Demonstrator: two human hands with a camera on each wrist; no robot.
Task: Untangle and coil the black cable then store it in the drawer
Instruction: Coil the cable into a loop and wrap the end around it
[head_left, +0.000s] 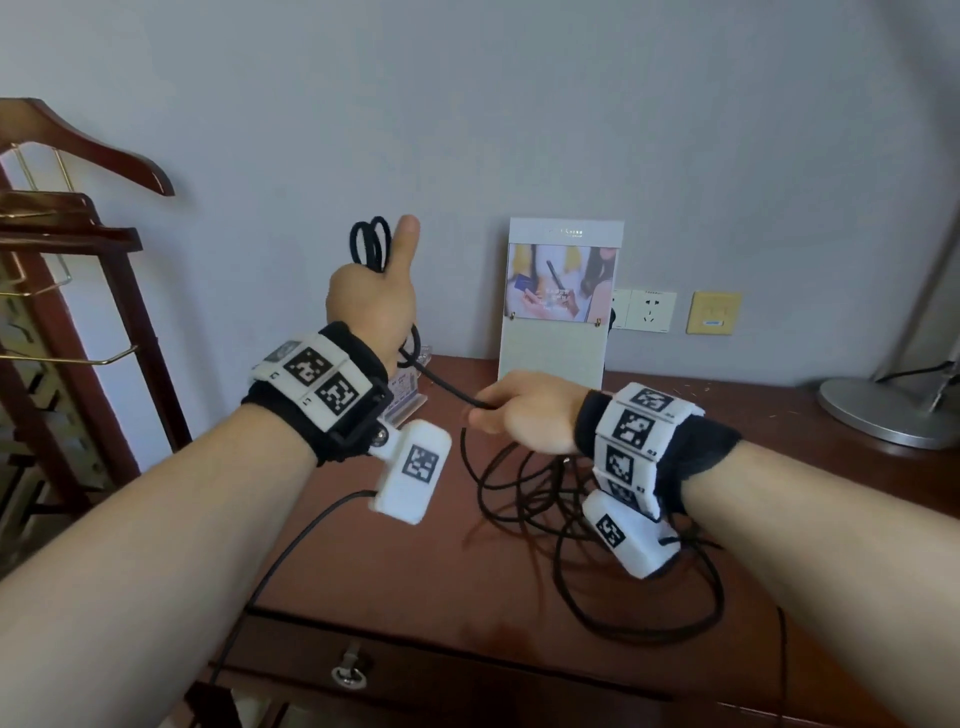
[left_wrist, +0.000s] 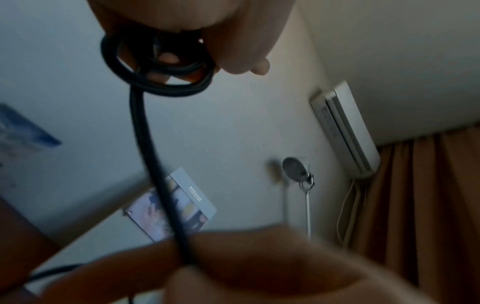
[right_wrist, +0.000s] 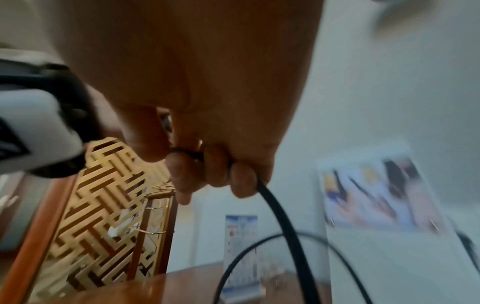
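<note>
Left hand (head_left: 371, 296) raised at centre left of frame, thumb up, fingers curled round few small loops of black cable (head_left: 571, 525). Cable runs from loops down right to right hand (head_left: 524, 418), whose fingers curl round it, pinching strand. Rest of cable lies in loose tangle on bench (head_left: 467, 587), lower centre and right. Drawer (head_left: 441, 670) at bottom edge of frame, shut.

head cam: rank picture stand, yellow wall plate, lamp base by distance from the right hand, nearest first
1. picture stand, just behind the right hand, against the wall.
2. yellow wall plate, on the wall, further right.
3. lamp base, at the desk's far right edge.
</note>
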